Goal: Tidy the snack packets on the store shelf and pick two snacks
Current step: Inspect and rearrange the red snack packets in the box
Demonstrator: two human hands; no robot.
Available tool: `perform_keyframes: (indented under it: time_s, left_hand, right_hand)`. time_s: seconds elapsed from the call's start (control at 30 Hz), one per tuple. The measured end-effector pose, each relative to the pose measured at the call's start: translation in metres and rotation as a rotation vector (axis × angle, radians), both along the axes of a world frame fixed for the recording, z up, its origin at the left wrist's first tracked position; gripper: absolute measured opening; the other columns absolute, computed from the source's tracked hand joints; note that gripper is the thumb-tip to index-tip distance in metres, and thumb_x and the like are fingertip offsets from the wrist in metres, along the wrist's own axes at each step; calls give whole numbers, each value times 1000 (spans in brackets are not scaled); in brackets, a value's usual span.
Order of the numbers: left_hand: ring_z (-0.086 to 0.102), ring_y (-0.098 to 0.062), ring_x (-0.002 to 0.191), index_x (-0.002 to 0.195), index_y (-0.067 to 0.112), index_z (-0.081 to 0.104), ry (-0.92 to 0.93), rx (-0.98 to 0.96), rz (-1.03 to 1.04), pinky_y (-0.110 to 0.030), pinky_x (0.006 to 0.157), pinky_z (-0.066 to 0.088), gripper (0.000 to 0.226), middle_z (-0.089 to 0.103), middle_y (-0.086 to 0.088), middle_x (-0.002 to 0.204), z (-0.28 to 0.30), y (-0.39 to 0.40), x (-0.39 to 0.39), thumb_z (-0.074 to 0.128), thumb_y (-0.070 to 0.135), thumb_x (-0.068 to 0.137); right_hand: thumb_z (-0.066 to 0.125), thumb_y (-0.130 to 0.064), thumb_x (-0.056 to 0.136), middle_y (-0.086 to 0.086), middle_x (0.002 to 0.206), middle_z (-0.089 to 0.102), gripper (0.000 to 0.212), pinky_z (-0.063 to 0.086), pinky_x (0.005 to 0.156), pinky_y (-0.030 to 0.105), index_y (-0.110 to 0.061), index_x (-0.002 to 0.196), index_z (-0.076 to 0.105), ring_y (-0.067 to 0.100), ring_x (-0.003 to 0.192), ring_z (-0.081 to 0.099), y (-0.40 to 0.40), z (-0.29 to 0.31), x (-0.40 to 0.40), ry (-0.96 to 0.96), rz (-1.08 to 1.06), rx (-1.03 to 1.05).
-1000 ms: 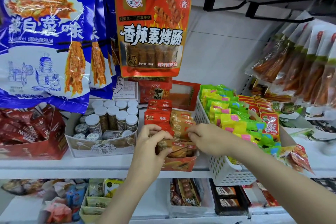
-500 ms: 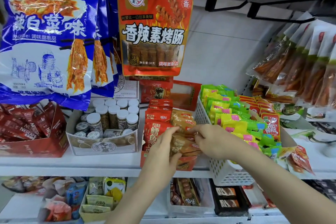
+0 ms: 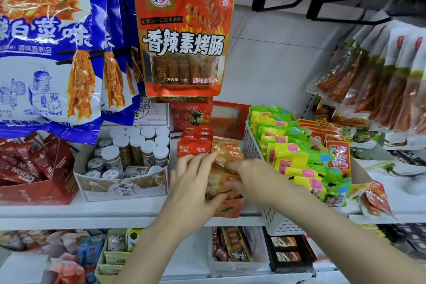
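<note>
A small red display box (image 3: 228, 208) stands on the white shelf (image 3: 129, 212), holding red snack packets (image 3: 196, 145) in its left row and tan-orange packets (image 3: 228, 153) in its right row. My left hand (image 3: 193, 184) lies over the front of the box, fingers spread across the red packets and thumb hooked under a tan-orange front packet (image 3: 217, 183). My right hand (image 3: 253, 175) comes in from the right and pinches the same front packets at their right side. The front packets are partly hidden by both hands.
A white slotted basket (image 3: 251, 147) of green and yellow packets sits just right of the box. A cardboard tray of white-capped jars (image 3: 129, 152) sits just left. Big hanging bags (image 3: 184, 37) hang above. A lower shelf holds more boxes (image 3: 232, 251).
Both hands have shifted slightly forward and left over the box. The left hand now spreads wider over the red row, and the tan-orange front packets are pressed lower between the two hands.
</note>
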State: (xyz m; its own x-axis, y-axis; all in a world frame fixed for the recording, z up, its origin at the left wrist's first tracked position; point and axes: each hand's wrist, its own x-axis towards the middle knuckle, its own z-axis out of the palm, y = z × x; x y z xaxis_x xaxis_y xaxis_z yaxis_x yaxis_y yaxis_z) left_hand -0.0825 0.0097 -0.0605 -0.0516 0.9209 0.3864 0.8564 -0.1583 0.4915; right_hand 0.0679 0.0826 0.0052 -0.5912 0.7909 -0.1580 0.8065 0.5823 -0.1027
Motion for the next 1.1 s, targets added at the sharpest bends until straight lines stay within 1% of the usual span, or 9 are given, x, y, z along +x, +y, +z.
perform_keyframes:
  time_s: [0.1,0.2,0.3,0.43,0.6,0.73,0.87,1.0,1.1]
  left_hand:
    - [34,-19,130,145,30,43,141,-33,59,-38,108,31,56,47,12,140,2,2,-19,63,33,93]
    - [58,-27,102,117,22,69,66,37,159,-43,88,46,37,68,2,109,6,2,-28,72,3,84]
    - [64,-29,84,98,21,73,110,61,220,-42,76,44,37,70,3,89,5,4,-32,82,-3,70]
    - [65,-31,74,88,14,76,78,166,219,-43,73,44,35,70,-1,83,3,6,-32,83,-11,65]
    - [63,-31,76,88,12,76,118,205,204,-44,73,48,31,70,-2,83,5,6,-35,83,-9,67]
    - [64,-30,79,92,14,76,107,129,193,-46,73,50,30,71,0,86,8,0,-31,83,-5,69]
    - [63,-28,94,104,16,75,90,66,198,-45,85,46,31,70,1,97,9,-3,-35,79,1,78]
    - [47,-11,119,129,25,63,-58,55,90,-27,105,35,45,58,11,122,14,-7,-35,73,15,87]
    - [43,-3,124,131,25,61,-143,63,-47,-11,106,26,51,56,15,125,24,-12,-29,67,6,84]
  right_hand:
    - [56,-29,98,12,109,65,21,52,72,35,-22,118,58,33,101,64,5,-3,0,-49,-51,85]
    - [59,-39,93,11,106,65,26,49,70,33,-20,110,56,32,95,64,3,-4,-2,21,-10,-1]
    - [64,-54,86,7,114,65,51,53,79,36,-30,129,52,30,102,64,-4,-9,-12,23,54,-16]
    - [58,-45,94,8,121,65,44,54,85,40,-42,137,49,32,108,62,0,-12,-12,-14,73,100]
    - [56,-33,98,1,110,70,46,50,68,33,-50,138,42,28,99,67,-6,-15,1,23,93,263]
    - [55,-18,97,3,122,63,49,54,85,39,-36,141,42,29,112,57,-17,-30,-1,34,129,141]
    - [52,-3,92,7,130,54,62,51,91,44,-27,146,34,34,118,50,-18,-26,-1,-41,161,95]
    - [42,-32,103,9,137,43,45,44,99,51,-21,144,29,38,126,41,-29,-26,-5,-102,145,51]
    - [51,-49,96,6,139,45,60,42,102,48,-20,144,29,33,128,41,-30,-19,-6,-27,100,7]
